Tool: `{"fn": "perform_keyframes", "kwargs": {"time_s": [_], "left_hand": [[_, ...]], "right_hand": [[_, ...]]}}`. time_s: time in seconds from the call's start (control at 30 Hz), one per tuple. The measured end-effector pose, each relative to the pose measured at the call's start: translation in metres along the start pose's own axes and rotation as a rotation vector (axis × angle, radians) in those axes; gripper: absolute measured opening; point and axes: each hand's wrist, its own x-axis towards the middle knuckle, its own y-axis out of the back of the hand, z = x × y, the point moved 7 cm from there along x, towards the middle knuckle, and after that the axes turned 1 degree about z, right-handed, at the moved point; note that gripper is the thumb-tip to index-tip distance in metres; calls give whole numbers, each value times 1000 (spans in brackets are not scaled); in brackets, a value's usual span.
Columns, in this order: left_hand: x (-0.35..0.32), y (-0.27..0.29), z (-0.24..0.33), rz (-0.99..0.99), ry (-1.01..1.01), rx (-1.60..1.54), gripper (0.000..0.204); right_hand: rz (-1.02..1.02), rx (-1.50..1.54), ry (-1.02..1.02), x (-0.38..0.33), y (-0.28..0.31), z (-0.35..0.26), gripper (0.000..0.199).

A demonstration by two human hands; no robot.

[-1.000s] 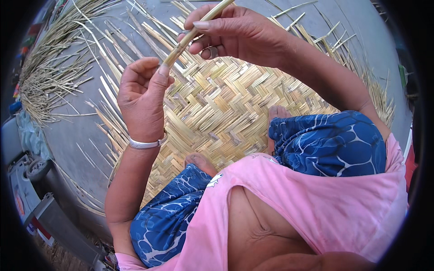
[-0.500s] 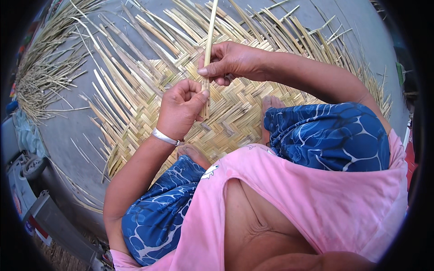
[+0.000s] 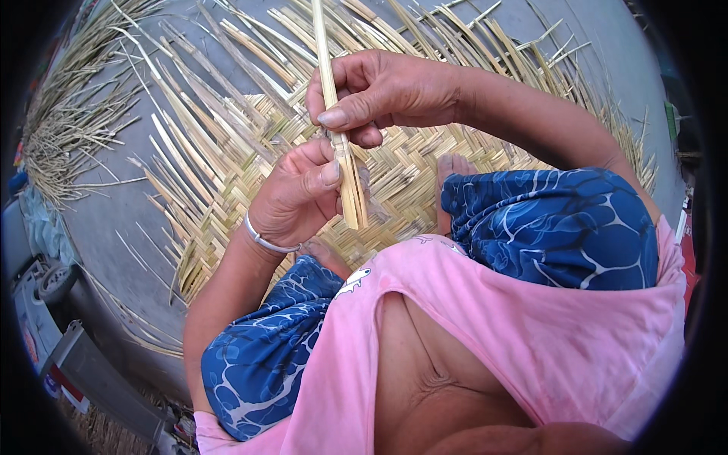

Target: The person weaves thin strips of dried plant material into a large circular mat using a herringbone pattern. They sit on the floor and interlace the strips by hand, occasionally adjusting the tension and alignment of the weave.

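Observation:
A pale, flattened cane runs between my hands, its lower end split lengthwise into a few strips. My right hand is closed round it, thumb pressed on its near face. Just below, my left hand, with a silver bangle at the wrist, pinches the split part between thumb and fingers. The frayed end sticks out below the left thumb. Beneath both hands lies a woven mat of flat straw-coloured strips in a slanting pattern, with long unwoven ends fanning out at its far and left sides.
My bare feet rest on the mat. A heap of thin dry stalks lies on the grey floor at the far left. A grey wheeled object and a crumpled bluish plastic sheet are at the left edge.
Both hands have come up closer with the cane and shifted slightly left. The cane now leans the other way, its top to the left, and its split end shows more openly.

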Motion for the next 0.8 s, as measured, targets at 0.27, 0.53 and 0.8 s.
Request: {"fn": "perform_keyframes", "kwargs": {"time_s": [0.27, 0.53, 0.8], "left_hand": [[0, -4, -2, -1, -65, -35, 37], [3, 27, -7, 313, -51, 280, 14], [9, 48, -20, 421, -30, 434, 19]], "right_hand": [[-45, -76, 6, 4, -6, -5, 21], [167, -218, -142, 3, 23, 36, 23], [315, -100, -260, -7, 36, 66, 20]]}}
